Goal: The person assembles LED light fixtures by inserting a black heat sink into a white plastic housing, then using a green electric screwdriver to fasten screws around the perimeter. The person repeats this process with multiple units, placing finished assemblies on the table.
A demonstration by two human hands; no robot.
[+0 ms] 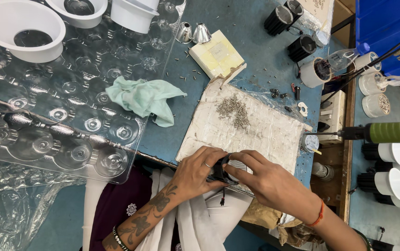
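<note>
A mint-green cloth [145, 98] lies on the blue table [251, 28] near white housings [21, 30].

Small assembly workshop, lamp-fitting line by look of it. Worn blue workbench [251, 28] scattered with loose screws; heap of screws [233, 110] on plastic-wrapped work board [265, 135]. Clear moulded parts tray [70, 93] to one side, white lamp housings [21, 29] on it. Black finned heat sinks [281, 18], tape roll [312, 73], powered screwdriver with green grip [385, 132], blue storage crate [385, 28].
</note>
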